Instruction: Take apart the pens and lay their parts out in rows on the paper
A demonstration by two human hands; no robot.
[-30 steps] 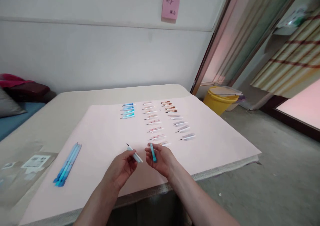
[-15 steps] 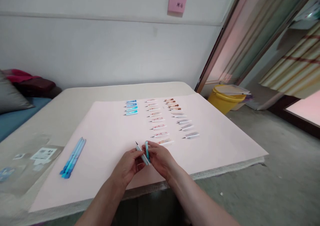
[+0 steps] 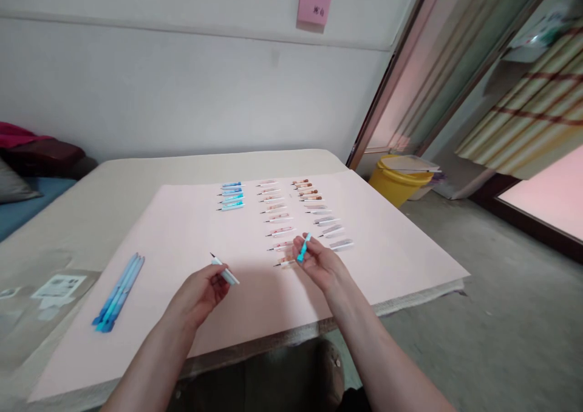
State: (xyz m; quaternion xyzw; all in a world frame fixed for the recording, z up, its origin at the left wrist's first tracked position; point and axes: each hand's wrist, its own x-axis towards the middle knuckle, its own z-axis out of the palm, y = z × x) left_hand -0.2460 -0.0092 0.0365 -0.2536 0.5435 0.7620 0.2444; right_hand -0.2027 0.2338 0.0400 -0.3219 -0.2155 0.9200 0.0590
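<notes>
My left hand (image 3: 200, 290), left of the sheet's middle, pinches a slim white refill with a dark tip (image 3: 219, 260) together with a pale pen barrel (image 3: 229, 276). Up and to the right, my right hand (image 3: 321, 263) grips a short turquoise pen piece (image 3: 303, 248), held upright and slightly tilted over the row of pink-patterned pen parts (image 3: 279, 232). The two hands are well apart. Beyond them lie blue pen parts with refills (image 3: 232, 202) and a right-hand row of brown and grey ones (image 3: 334, 230). Several whole blue pens (image 3: 119, 293) lie bundled at the left.
A pink sheet (image 3: 191, 242) covers most of the padded table. Clear plastic packaging with a white label (image 3: 61, 285) lies at the left edge. On the floor at the right stands a yellow bucket (image 3: 398, 184). A wall (image 3: 182, 96) closes off the far side.
My hands have parted. The right one has moved up and right with the turquoise piece, while the left has moved left with the refill and pale barrel. The view has shifted slightly.
</notes>
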